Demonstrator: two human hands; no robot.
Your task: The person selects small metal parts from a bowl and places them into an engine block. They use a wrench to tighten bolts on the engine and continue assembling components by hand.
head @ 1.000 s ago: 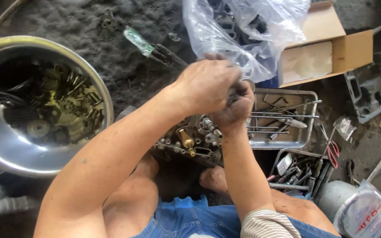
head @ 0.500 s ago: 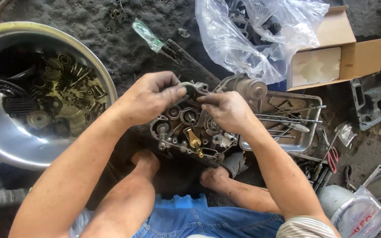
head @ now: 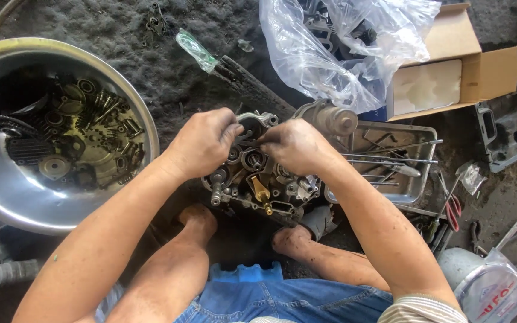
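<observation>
My left hand point(head: 201, 143) and right hand point(head: 294, 146) have parted since a second ago and now sit on the engine case point(head: 252, 176), on the floor between my feet, fingers pinched shut on a small part I can't make out.

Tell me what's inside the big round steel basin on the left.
The steel basin holds a dark, greasy pile of metal parts: gears, bolts, discs and a finned piece. Whatever lies beneath the pile, and the shadowed far side, cannot be seen.

open brown cardboard box point(head: 450, 78) upper right | clear plastic bag point(head: 336, 54) beside it | white-red printed bag point(head: 495, 290) lower right
</observation>
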